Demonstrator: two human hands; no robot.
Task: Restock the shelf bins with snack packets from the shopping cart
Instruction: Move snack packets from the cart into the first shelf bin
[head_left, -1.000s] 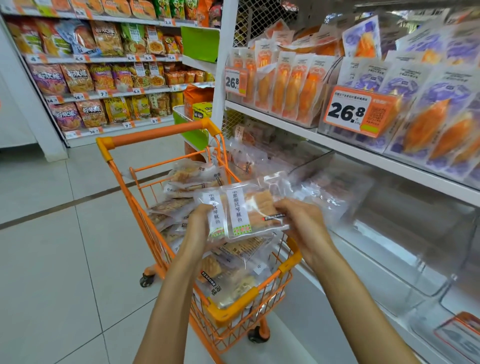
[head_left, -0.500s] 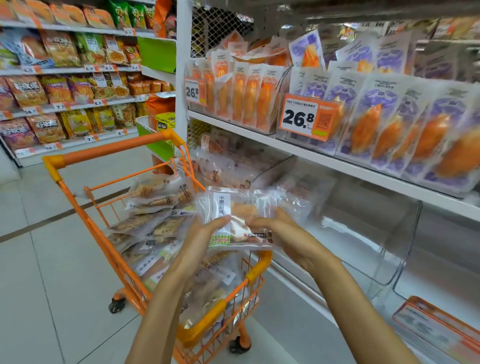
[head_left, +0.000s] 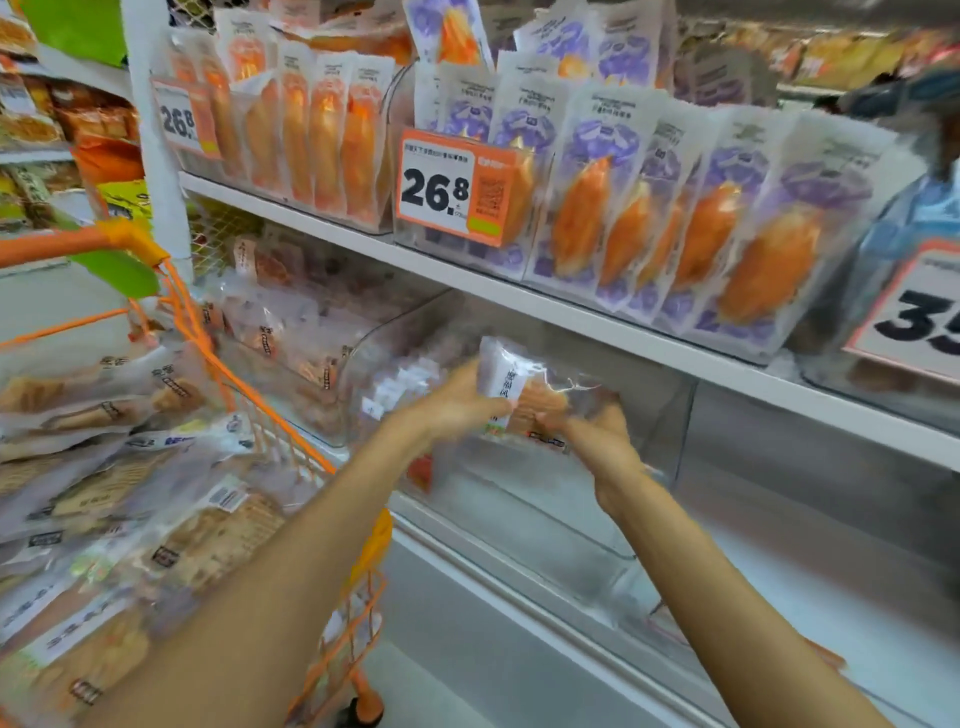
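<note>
Both hands hold clear snack packets (head_left: 524, 389) with white labels and tan pieces inside, raised in front of a clear plastic shelf bin (head_left: 597, 519) on the lower shelf. My left hand (head_left: 457, 400) grips the packets' left side. My right hand (head_left: 597, 431) grips them from below on the right. The orange shopping cart (head_left: 291, 436) stands at the left, piled with several similar packets (head_left: 156, 519). The picture is blurred by motion.
The upper shelf (head_left: 571, 306) carries bins of orange and purple-printed packets with 26.8 price tags (head_left: 447, 192). A neighbouring lower bin (head_left: 291, 332) at the left holds reddish packets. A white upright post (head_left: 156, 130) stands beside the cart handle (head_left: 78, 244).
Both hands have carried the packets from above the cart to the right and forward, up to the lower shelf bin. The view has swung right toward the shelves.
</note>
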